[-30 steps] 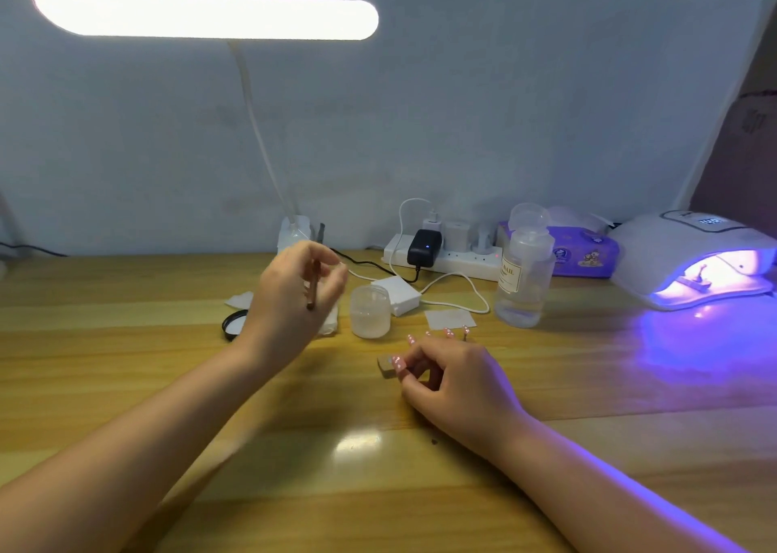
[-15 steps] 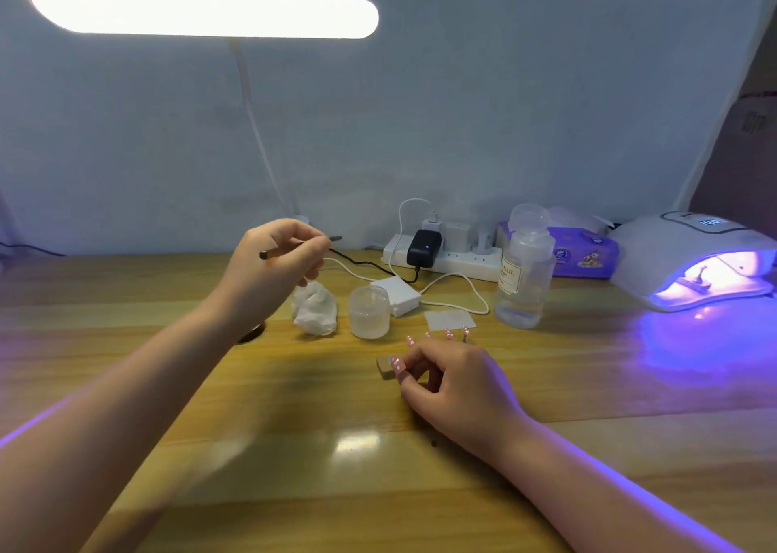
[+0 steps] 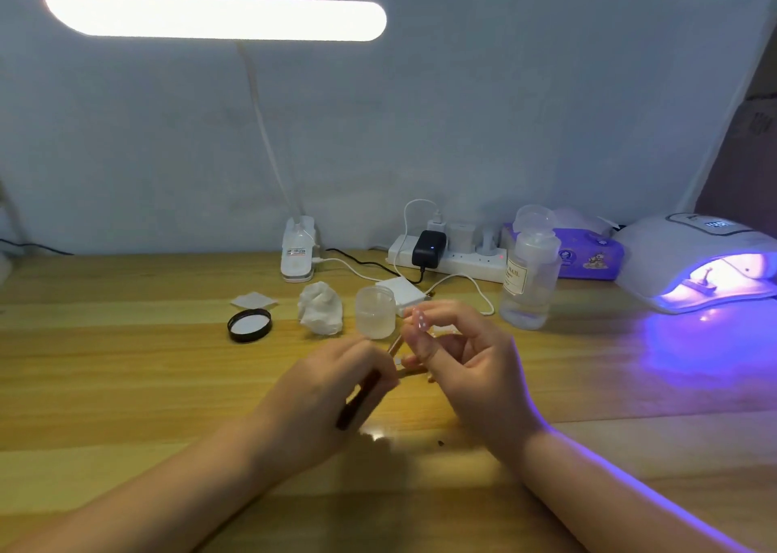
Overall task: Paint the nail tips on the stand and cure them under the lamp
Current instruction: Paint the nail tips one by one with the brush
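At the near middle of the pale wooden worktop (image 3: 126, 367), the left hand (image 3: 332, 388) has its grip closed around a thin dark-handled nail brush (image 3: 361, 397), whose light front end slants up and right toward the other hand. The right hand (image 3: 471, 367) is raised just above the worktop, its fingers curled; its grip appears to pinch the small stand carrying the pink nail tips (image 3: 420, 322), one tip showing clearly at the fingertips, though the stand itself is mostly hidden. The brush end lies just beside that tip; whether they touch cannot be told.

Just beyond the hands stand a small frosted plastic jar (image 3: 375, 312), a crumpled white tissue (image 3: 320, 307) and, further left, a black round lid (image 3: 249, 324). A clear liquid bottle with a pump top (image 3: 530, 283) stands to the right. At the far right the white curing lamp (image 3: 689, 258) glows violet, with a small object inside its opening.
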